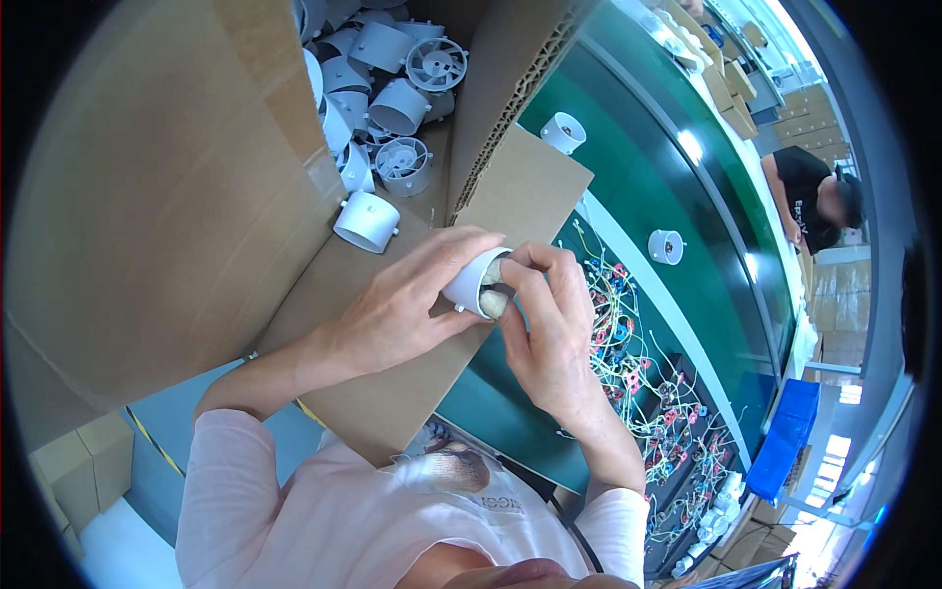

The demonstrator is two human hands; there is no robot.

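Observation:
My left hand (397, 306) is wrapped round a short white plastic tube housing (463, 289), tilted with its open end to the right. Thumb and fingers grip its outer wall. At that open end is my right hand (551, 329), its fingers bent together and the tips reaching inside the rim. Pale covers seem to be on those fingertips. Whatever they pinch inside the tube is hidden. Just left of my hands, another white housing (367, 222) with small side pegs lies on the carton's cardboard.
A big open carton (147, 187) holds several white housings (400, 106), some with spoked ends. White housings (666, 247) also stand on the green conveyor (628, 147). Wired red and blue small parts (628, 368) lie tangled at right, near a blue bin (785, 440). A person (814, 201) is across the conveyor.

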